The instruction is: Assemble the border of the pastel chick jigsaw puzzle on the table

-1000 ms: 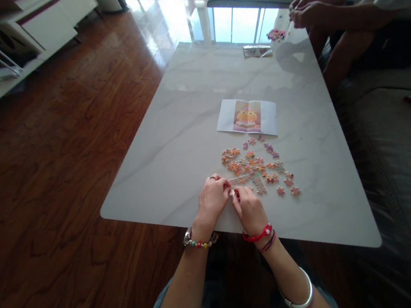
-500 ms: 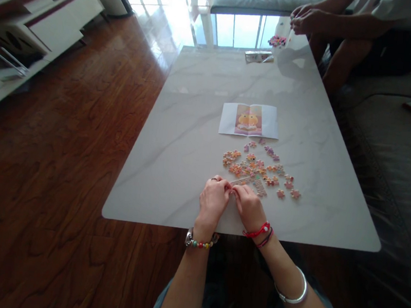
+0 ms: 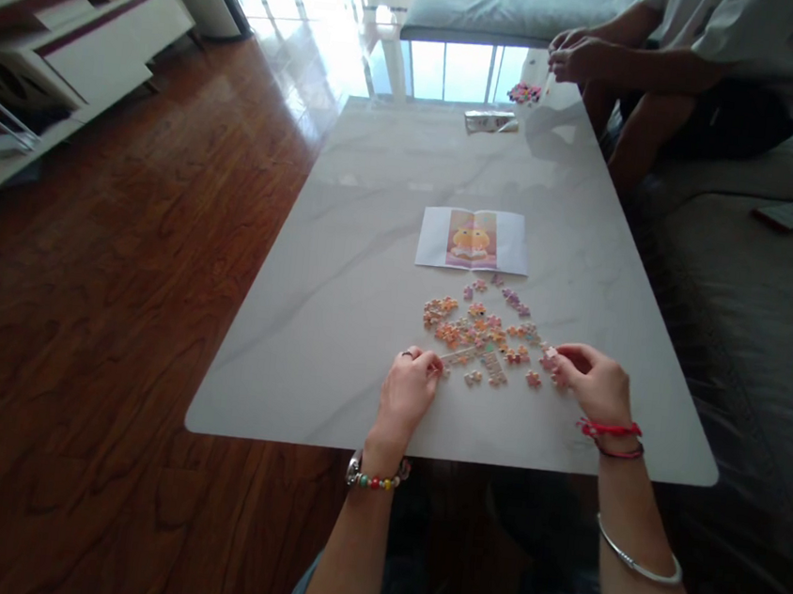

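My left hand [image 3: 410, 388] is closed in a pinch on one end of a thin, pale strip [image 3: 459, 355] that points right toward the pieces. Off to the right, my right hand [image 3: 593, 382] has its thumb and fingertips on a pink puzzle piece [image 3: 550, 353] at the edge of the spread. Between the hands lie several small puzzle pieces [image 3: 478, 328] in orange, pink and purple. A pale, ridged block of pieces [image 3: 494, 368] rests close to the strip's right end.
Beyond the pieces lies a creased sheet [image 3: 510, 243] with a printed picture. A flat packet [image 3: 491, 122] and another pile of colourful pieces [image 3: 524, 93] sit at the far end of the marble-patterned table [image 3: 292, 343]. Another person's hands [image 3: 570, 55] are there too.
My right hand has left my left hand and moved right, onto a pink puzzle piece. My left hand stays at the strip. Small pale pieces now show between the hands.
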Tool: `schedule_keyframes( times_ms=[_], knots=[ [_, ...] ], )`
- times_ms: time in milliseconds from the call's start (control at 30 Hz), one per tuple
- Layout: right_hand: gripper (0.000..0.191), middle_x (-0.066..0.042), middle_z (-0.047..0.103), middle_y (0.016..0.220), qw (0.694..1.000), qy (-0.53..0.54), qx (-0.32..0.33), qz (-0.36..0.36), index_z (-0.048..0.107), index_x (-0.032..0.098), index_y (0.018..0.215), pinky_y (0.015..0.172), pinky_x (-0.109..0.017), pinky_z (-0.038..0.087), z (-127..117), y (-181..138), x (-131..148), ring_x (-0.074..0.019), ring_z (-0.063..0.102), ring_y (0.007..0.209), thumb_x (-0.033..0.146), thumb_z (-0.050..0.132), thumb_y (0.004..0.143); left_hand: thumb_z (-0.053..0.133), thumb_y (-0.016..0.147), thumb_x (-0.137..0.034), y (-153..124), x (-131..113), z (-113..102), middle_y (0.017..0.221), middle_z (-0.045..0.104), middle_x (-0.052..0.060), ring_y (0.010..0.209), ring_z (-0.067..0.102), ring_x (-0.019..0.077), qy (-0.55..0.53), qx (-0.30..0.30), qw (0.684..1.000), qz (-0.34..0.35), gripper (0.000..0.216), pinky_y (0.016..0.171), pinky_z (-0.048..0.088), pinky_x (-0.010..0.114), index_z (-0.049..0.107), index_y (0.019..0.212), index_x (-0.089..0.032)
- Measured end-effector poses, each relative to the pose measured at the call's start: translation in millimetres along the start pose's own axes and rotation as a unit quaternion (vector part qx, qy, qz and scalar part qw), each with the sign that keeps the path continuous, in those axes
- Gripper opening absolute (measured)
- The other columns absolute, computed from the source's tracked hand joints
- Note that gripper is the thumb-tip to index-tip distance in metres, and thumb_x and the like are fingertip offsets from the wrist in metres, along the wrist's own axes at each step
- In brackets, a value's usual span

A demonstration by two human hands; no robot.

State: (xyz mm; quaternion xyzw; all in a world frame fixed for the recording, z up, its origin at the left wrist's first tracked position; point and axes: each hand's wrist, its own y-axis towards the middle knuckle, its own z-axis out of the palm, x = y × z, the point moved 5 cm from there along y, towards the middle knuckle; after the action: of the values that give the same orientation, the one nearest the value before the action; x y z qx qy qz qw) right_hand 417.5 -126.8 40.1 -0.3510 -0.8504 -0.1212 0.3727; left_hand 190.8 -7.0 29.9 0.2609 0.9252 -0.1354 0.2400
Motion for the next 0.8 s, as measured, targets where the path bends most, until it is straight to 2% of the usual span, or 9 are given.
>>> schedule_keyframes(
  times_ms=[67,133,200,300,400,500,600,800],
  knots=[
    [0.023,-0.004,0.065,0.068,0.999,-0.030,0.004,0.029,0.064,0.016,0.079,0.059,-0.026,0.044,-7,5,-19,-0.0152,0.059,0.062,0.034,0.053,0.068,0.046,0.078,-0.020,0,-1,0,0.084,0.056,0.003,0.080,0.051,0.0130,-0.004,-0.005,1.000,-0.002,0.015,0.074,0.041,0.024,0.061,0.078,-0.021],
    [0.017,-0.002,0.063,0.064,0.995,-0.092,0.007,0.039,0.064,0.018,0.074,0.058,-0.026,0.043,-10,7,-25,-0.0150,0.057,0.060,0.029,0.055,0.066,0.048,0.077,-0.020,0,-1,0,0.085,0.056,0.003,0.079,0.052,0.0128,-0.006,-0.007,1.000,-0.010,0.014,0.074,0.042,0.024,0.062,0.077,-0.021],
    [0.013,-0.001,0.059,0.061,0.990,-0.143,-0.015,0.012,0.064,0.018,0.071,0.057,-0.027,0.041,-10,4,-16,-0.0144,0.055,0.057,0.026,0.054,0.067,0.048,0.077,-0.020,0,-1,0,0.085,0.057,0.003,0.079,0.053,0.0126,-0.010,-0.007,1.000,-0.019,0.014,0.074,0.042,0.023,0.062,0.076,-0.020],
    [0.014,-0.003,0.056,0.072,0.986,-0.125,-0.043,-0.103,0.063,0.018,0.076,0.061,-0.026,0.042,5,-8,21,-0.0125,0.054,0.061,0.026,0.053,0.071,0.048,0.077,-0.020,1,-1,0,0.085,0.057,0.003,0.078,0.053,0.0121,-0.017,-0.004,1.000,-0.023,0.015,0.073,0.042,0.023,0.063,0.077,-0.020],
    [0.021,-0.003,0.055,0.086,0.963,-0.114,0.071,-0.233,0.059,0.020,0.093,0.067,-0.025,0.043,47,-27,56,-0.0128,0.054,0.073,0.024,0.056,0.073,0.048,0.076,-0.016,1,1,1,0.084,0.058,0.002,0.076,0.053,0.0116,-0.025,0.001,1.000,-0.016,0.016,0.072,0.042,0.023,0.063,0.078,-0.020],
    [0.013,-0.004,0.053,0.088,0.946,-0.172,0.120,-0.249,0.058,0.020,0.087,0.068,-0.024,0.043,76,-40,68,-0.0138,0.052,0.080,0.016,0.053,0.075,0.047,0.075,-0.011,1,3,2,0.084,0.058,0.002,0.077,0.053,0.0116,-0.043,0.008,0.999,0.003,0.019,0.073,0.042,0.023,0.063,0.079,-0.021],
    [0.007,-0.005,0.053,0.087,0.940,-0.210,0.120,-0.242,0.056,0.017,0.079,0.069,-0.025,0.042,86,-43,69,-0.0156,0.050,0.084,0.014,0.051,0.077,0.047,0.074,-0.008,0,4,1,0.085,0.058,0.002,0.079,0.053,0.0119,-0.058,0.011,0.998,0.018,0.021,0.074,0.042,0.024,0.062,0.080,-0.021],
    [0.008,-0.005,0.055,0.084,0.927,-0.166,0.145,-0.302,0.056,0.017,0.082,0.073,-0.027,0.042,94,-49,84,-0.0159,0.048,0.085,0.018,0.047,0.081,0.046,0.074,-0.006,-2,8,0,0.087,0.059,0.001,0.082,0.054,0.0119,-0.069,0.022,0.997,0.023,0.025,0.077,0.043,0.024,0.061,0.086,-0.022]
  ],
)
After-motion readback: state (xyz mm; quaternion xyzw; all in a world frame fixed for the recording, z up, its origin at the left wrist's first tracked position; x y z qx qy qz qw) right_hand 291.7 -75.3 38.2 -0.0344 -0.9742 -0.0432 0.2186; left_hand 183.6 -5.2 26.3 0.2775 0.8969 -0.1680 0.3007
